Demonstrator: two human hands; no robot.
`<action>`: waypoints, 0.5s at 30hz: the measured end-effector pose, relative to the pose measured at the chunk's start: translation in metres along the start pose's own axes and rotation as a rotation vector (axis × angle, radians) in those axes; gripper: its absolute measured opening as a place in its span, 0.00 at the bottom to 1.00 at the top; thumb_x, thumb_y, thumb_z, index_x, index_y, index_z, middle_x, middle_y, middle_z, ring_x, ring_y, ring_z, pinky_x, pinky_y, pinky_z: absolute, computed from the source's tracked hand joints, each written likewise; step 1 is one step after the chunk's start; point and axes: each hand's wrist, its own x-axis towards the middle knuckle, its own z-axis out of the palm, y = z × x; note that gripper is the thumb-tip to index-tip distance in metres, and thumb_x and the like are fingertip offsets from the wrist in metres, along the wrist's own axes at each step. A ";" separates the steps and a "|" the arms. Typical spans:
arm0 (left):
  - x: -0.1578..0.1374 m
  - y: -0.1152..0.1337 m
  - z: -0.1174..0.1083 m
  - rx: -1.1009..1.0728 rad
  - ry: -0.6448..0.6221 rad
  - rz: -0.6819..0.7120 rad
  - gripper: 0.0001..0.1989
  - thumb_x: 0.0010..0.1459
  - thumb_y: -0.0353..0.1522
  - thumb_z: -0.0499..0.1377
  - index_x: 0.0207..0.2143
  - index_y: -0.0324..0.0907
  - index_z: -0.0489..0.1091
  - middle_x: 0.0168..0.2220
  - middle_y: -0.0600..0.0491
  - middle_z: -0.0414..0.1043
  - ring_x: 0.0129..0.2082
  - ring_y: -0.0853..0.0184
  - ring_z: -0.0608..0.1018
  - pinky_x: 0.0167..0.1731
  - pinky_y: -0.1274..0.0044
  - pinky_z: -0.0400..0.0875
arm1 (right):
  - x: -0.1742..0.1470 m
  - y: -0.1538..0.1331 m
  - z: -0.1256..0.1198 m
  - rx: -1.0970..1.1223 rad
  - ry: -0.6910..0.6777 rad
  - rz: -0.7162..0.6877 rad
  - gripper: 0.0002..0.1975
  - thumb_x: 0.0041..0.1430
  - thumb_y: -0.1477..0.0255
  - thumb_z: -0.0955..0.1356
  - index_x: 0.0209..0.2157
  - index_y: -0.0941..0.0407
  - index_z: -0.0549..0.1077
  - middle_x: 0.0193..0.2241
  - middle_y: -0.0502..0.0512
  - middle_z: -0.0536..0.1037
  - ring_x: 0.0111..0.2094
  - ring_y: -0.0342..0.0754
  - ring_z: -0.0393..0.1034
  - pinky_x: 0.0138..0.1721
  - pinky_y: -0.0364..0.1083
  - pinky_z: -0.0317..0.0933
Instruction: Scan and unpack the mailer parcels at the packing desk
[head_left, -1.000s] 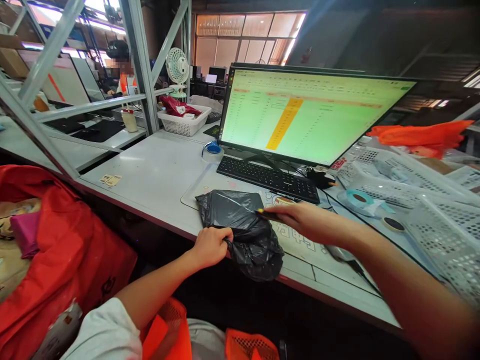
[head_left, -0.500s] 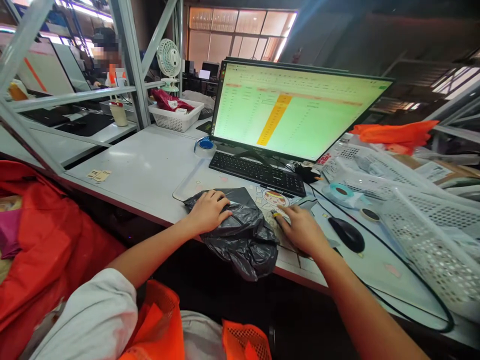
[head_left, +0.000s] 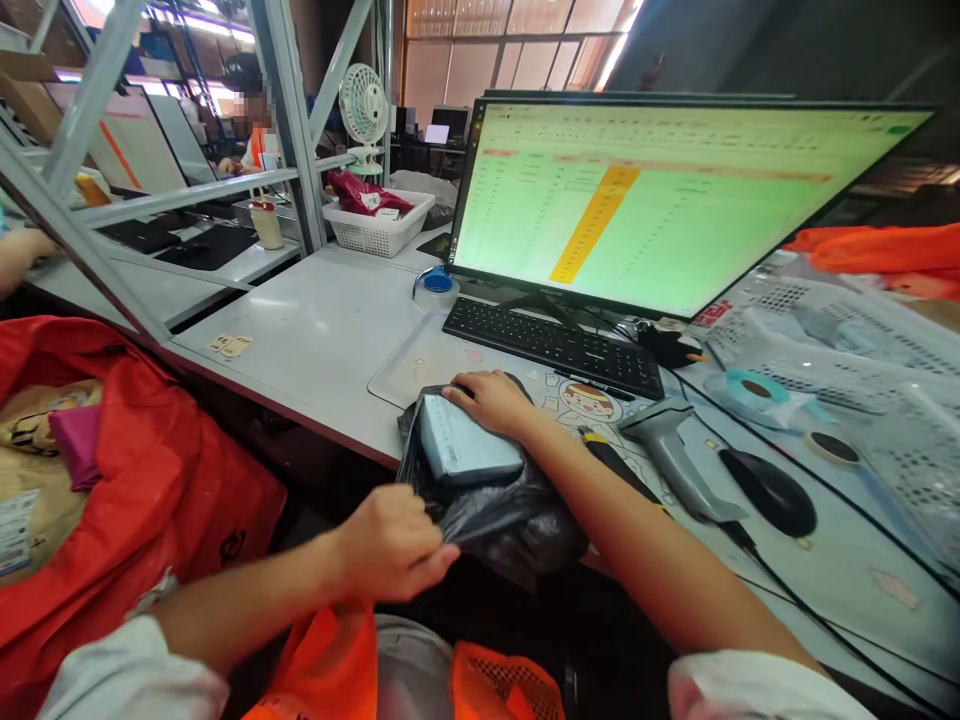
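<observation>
A crumpled black plastic bag (head_left: pixel 544 540) lies at the table's front edge, its side pulled back from a pale blue-white box (head_left: pixel 469 440). My left hand (head_left: pixel 394 545) is closed in a pinch on the bag's near edge, stretching the plastic towards me. Over the far side of the box rests my right hand (head_left: pixel 491 400), fingers bent against its top and the bag around it. Right of that forearm lies a yellow-and-black handled tool (head_left: pixel 622 465), partly covered. Beside it is a grey barcode scanner (head_left: pixel 679 460) with a cable.
A monitor (head_left: pixel 637 210) and black keyboard (head_left: pixel 551 345) stand behind the bag. The mouse (head_left: pixel 769 490), tape rolls and white perforated baskets (head_left: pixel 900 400) are to the right. A red sack (head_left: pixel 172 480) holding parcels sits at left. Another person (head_left: pixel 255 130) is beyond the metal frame.
My right hand has left the yellow-and-black tool and moved left onto the box. My left hand has drawn the bag's edge towards me, exposing the box. The view has shifted slightly.
</observation>
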 end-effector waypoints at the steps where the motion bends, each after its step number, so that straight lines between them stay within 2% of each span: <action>1: -0.017 0.004 0.008 -0.058 0.002 -0.085 0.23 0.73 0.37 0.49 0.22 0.42 0.62 0.19 0.54 0.65 0.20 0.69 0.67 0.26 0.71 0.55 | -0.001 0.001 -0.001 0.005 0.001 -0.005 0.25 0.75 0.55 0.57 0.50 0.56 0.78 0.48 0.60 0.82 0.50 0.54 0.74 0.52 0.49 0.58; 4: -0.046 -0.004 0.034 -0.297 0.042 -0.493 0.25 0.74 0.43 0.47 0.24 0.42 0.62 0.21 0.55 0.66 0.22 0.70 0.68 0.26 0.75 0.57 | -0.003 0.000 -0.003 0.037 0.031 0.003 0.23 0.75 0.57 0.59 0.49 0.56 0.79 0.47 0.59 0.82 0.50 0.53 0.74 0.51 0.49 0.58; 6: -0.044 -0.014 0.047 -0.588 0.145 -0.715 0.22 0.72 0.49 0.48 0.36 0.42 0.67 0.27 0.54 0.69 0.26 0.69 0.72 0.28 0.76 0.64 | -0.007 -0.006 -0.003 0.068 0.058 0.025 0.22 0.75 0.58 0.59 0.47 0.56 0.79 0.46 0.59 0.83 0.48 0.52 0.74 0.50 0.48 0.58; 8: -0.034 -0.019 0.053 -0.876 0.295 -0.853 0.25 0.68 0.55 0.50 0.51 0.43 0.62 0.33 0.54 0.71 0.30 0.66 0.76 0.30 0.76 0.70 | -0.016 -0.018 -0.002 0.090 0.075 0.022 0.21 0.75 0.60 0.60 0.43 0.57 0.80 0.43 0.59 0.83 0.45 0.51 0.74 0.48 0.47 0.58; 10: -0.023 -0.015 0.054 -1.035 0.412 -0.924 0.32 0.65 0.58 0.54 0.57 0.45 0.53 0.37 0.52 0.73 0.34 0.64 0.78 0.33 0.74 0.74 | -0.033 -0.037 0.002 0.103 0.097 -0.018 0.20 0.75 0.63 0.60 0.37 0.57 0.79 0.38 0.58 0.82 0.42 0.50 0.73 0.47 0.48 0.58; 12: -0.016 -0.007 0.051 -1.091 0.455 -0.948 0.37 0.62 0.58 0.58 0.60 0.46 0.49 0.45 0.47 0.75 0.44 0.60 0.80 0.42 0.69 0.76 | -0.053 -0.061 0.007 0.122 0.148 -0.094 0.21 0.75 0.64 0.60 0.32 0.57 0.77 0.34 0.57 0.80 0.38 0.49 0.72 0.44 0.48 0.58; 15: -0.012 0.006 0.040 -1.119 0.382 -0.852 0.48 0.57 0.55 0.65 0.67 0.45 0.43 0.63 0.37 0.65 0.62 0.52 0.72 0.60 0.62 0.70 | -0.085 -0.090 0.013 0.105 0.222 -0.221 0.25 0.77 0.62 0.57 0.29 0.55 0.74 0.29 0.56 0.77 0.33 0.47 0.69 0.37 0.47 0.58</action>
